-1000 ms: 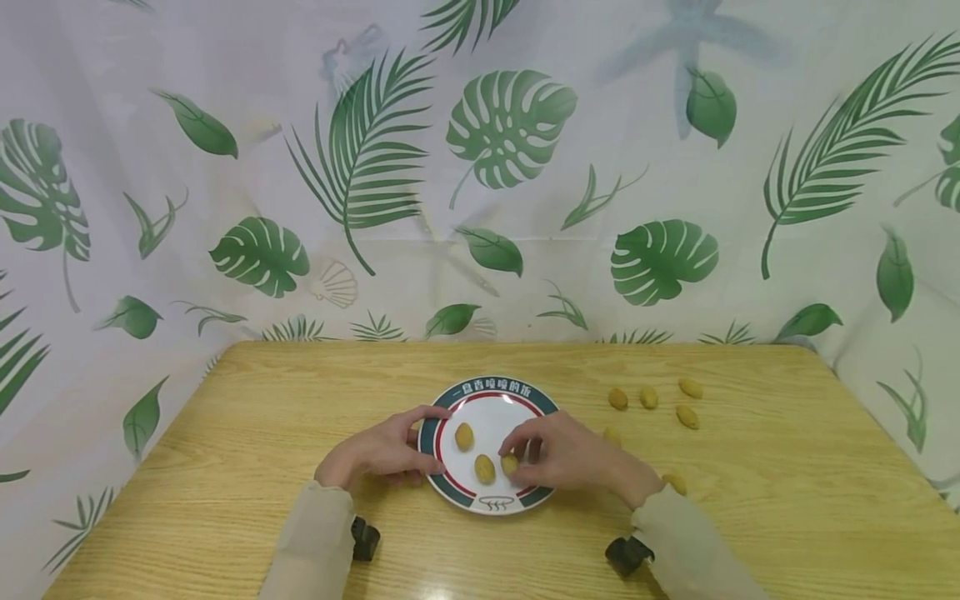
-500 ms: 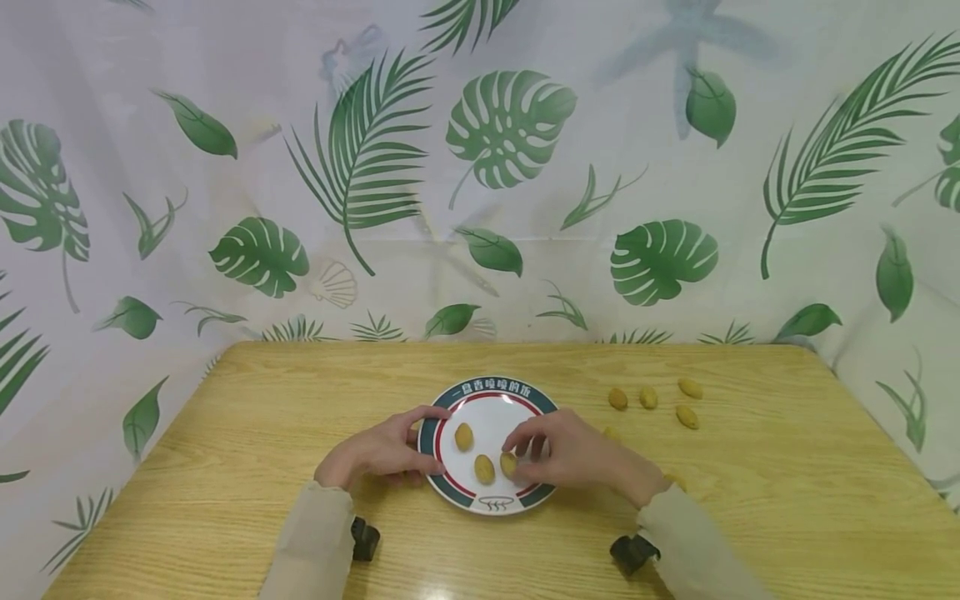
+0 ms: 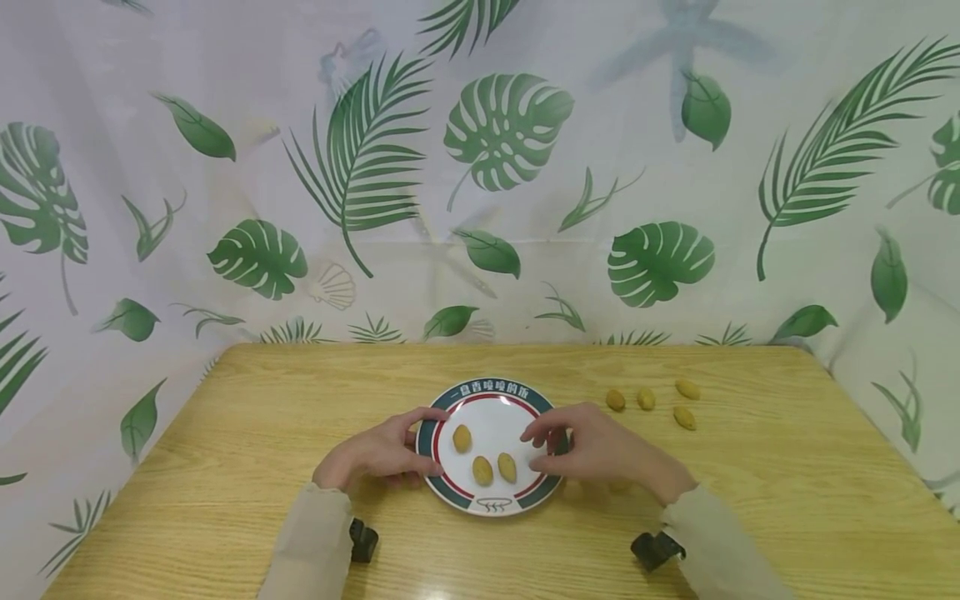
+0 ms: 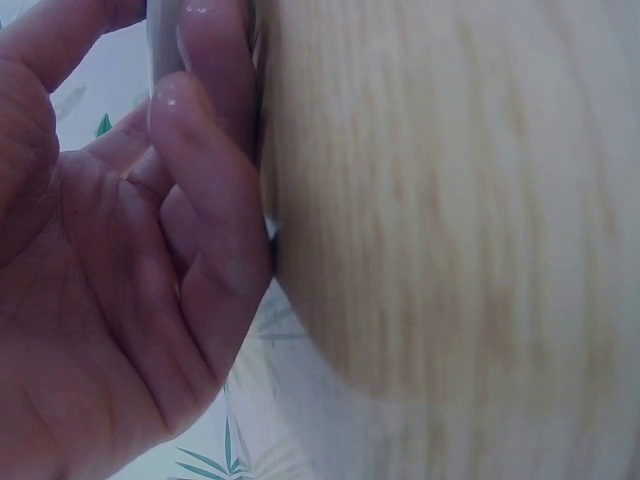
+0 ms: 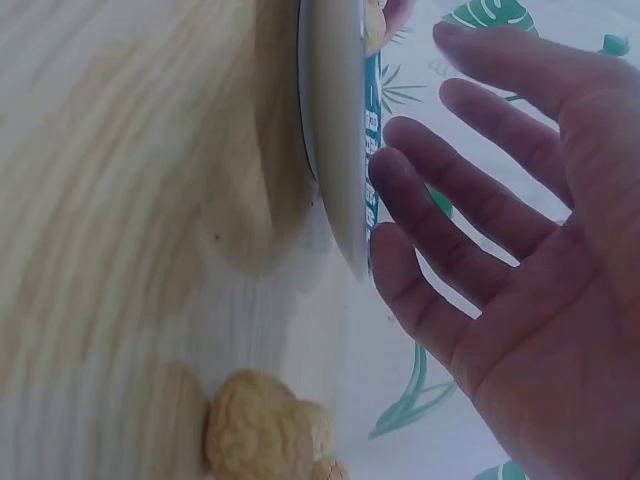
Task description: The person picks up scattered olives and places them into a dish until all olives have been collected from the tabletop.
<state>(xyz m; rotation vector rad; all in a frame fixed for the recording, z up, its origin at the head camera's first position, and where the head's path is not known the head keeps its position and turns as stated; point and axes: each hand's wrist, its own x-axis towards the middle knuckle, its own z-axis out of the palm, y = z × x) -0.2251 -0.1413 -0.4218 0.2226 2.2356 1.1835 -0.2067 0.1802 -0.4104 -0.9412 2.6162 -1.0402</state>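
Since the earlier frame, the right hand (image 3: pixel 592 442) has drawn off toward the right of the frame, leaving the third nut (image 3: pixel 507 467) lying on the plate (image 3: pixel 491 425). That nut is a small yellowish-brown oval, standing lengthwise in the frame; close by on its left lies a second nut (image 3: pixel 482 471), and farther to the upper left a third, rounder-looking nut (image 3: pixel 462 438). In the right wrist view, the nearest nut (image 5: pixel 258 425), at the bottom, shows a wrinkled tan surface. The plate sits at the lower centre of the frame, white inside, with a red ring, a dark teal rim, white characters along the top and a small drawing at the bottom; the three nuts lie in its left and lower part, with white surface above them. The left hand (image 3: pixel 378 450) grips the plate's left rim. The right hand is over the right rim, fingers spread and loosely bent, holding nothing; whether it touches the plate I cannot tell. Four loose nuts (image 3: pixel 646 398) lie right of centre. The tabletop (image 3: pixel 262 433) runs to a back edge across mid-frame, where the leaf-patterned cloth (image 3: pixel 540 275) rises, and its sides slant toward the lower corners.
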